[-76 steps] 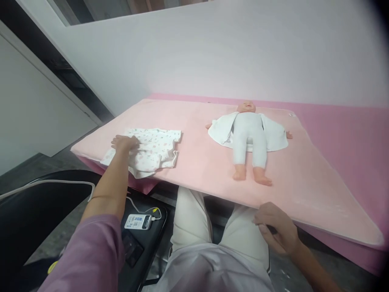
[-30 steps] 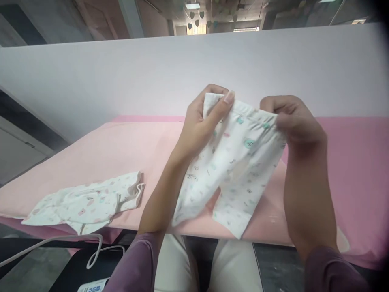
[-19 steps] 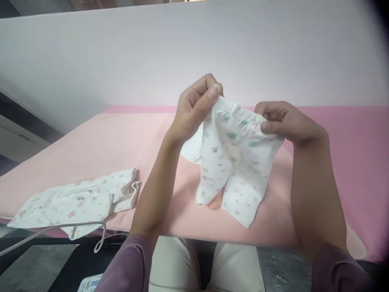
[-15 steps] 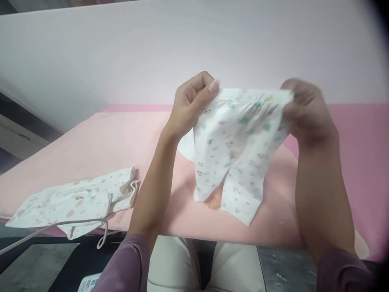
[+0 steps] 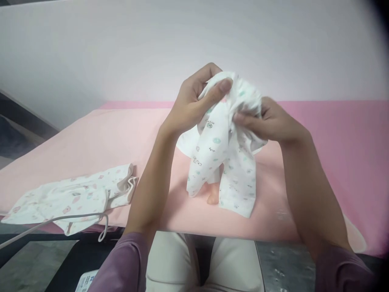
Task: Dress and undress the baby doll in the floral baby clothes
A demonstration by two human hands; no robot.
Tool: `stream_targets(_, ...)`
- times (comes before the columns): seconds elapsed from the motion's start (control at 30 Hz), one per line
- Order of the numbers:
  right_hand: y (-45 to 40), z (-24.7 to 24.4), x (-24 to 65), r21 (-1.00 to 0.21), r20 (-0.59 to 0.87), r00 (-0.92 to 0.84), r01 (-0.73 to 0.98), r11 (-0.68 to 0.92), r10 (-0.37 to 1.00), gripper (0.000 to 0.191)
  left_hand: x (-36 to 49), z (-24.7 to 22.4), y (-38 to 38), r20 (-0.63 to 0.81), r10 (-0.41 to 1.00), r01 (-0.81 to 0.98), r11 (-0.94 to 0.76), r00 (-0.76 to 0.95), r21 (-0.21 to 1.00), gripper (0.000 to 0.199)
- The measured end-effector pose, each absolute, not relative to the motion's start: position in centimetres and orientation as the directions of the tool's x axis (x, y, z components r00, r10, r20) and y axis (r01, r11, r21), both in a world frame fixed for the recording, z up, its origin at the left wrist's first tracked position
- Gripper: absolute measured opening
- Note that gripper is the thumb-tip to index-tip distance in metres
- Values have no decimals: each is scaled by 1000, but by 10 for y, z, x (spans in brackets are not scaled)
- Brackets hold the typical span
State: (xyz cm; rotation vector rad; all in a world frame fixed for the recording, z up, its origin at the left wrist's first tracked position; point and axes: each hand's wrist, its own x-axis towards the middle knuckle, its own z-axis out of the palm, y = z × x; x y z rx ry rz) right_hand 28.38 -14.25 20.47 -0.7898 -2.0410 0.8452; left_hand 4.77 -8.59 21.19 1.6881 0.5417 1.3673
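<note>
Small white printed pants (image 5: pixel 212 142) hang between my hands above the pink table, the waistband gathered and bunched at the top. My left hand (image 5: pixel 203 95) pinches the upper left of the waistband, thumb on the near side. At the upper right, my right hand (image 5: pixel 264 121) grips the bunched cloth with the thumb in front. Both legs dangle down, partly spread. Behind them a small skin-coloured foot, like a doll's (image 5: pixel 213 194), shows at the table; the rest of that figure is hidden. Some plain white cloth (image 5: pixel 187 142) shows behind the pants on the left.
Another white printed garment (image 5: pixel 67 194) lies folded at the table's (image 5: pixel 121 134) front left edge. A pale cable (image 5: pixel 73 217) crosses over it. A white wall (image 5: pixel 194 44) rises behind the table. A labelled white item (image 5: pixel 86 280) is below the front edge.
My right hand has moved left towards my left hand. The waistband, stretched flat before, is now bunched between them. The view has shifted slightly.
</note>
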Motion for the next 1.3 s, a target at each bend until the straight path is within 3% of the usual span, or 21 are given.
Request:
stream_targets(0.1, -143, 204, 280, -741, 582, -289, 196, 642, 760, 46, 34, 208, -77, 515, 811, -223, -467, 278, 856, 29)
stream_targets(0.2, -139, 202, 281, -743, 627, -210, 127, 657, 750, 47, 27, 205, -71, 503, 826, -245, -449, 254, 859, 30)
stream_targets(0.43, -140, 200, 281, -819, 313, -647, 187, 542, 696, 54, 46, 211, -85, 596, 754, -248, -543, 277, 802, 34)
stream_targets(0.63, -142, 199, 274, -799, 535, -368, 71, 597, 760, 36, 36, 220, -87, 491, 584, -175, -513, 646, 840, 35)
stream_targets(0.73, -140, 197, 279, -825, 480, -430, 75, 559, 765, 36, 34, 222, -91, 512, 664, -212, -482, 545, 850, 30)
stream_targets(0.87, -144, 199, 281, -855, 171, -739, 217, 471, 651, 43, 41, 219, -94, 542, 700, -236, -492, 466, 838, 30)
stream_targets(0.93, -147, 200, 277, -861, 250, -663, 182, 475, 706, 42, 43, 216, -92, 560, 635, -220, -535, 532, 816, 41)
stream_targets(1.0, -148, 201, 273, -841, 459, -434, 70, 537, 776, 39, 42, 214, -88, 564, 540, -193, -593, 625, 781, 56)
stream_targets(1.07, -146, 200, 274, -809, 564, -266, 15, 588, 782, 37, 39, 212, -85, 549, 495, -144, -641, 673, 754, 62)
stream_targets(1.23, -143, 198, 300, -862, 346, -509, 160, 482, 788, 51, 42, 203, -79, 613, 566, -95, -687, 551, 720, 51)
stream_targets(1.3, -147, 200, 304, -854, 352, -541, 148, 499, 764, 51, 48, 197, -76, 620, 571, -100, -687, 539, 720, 52)
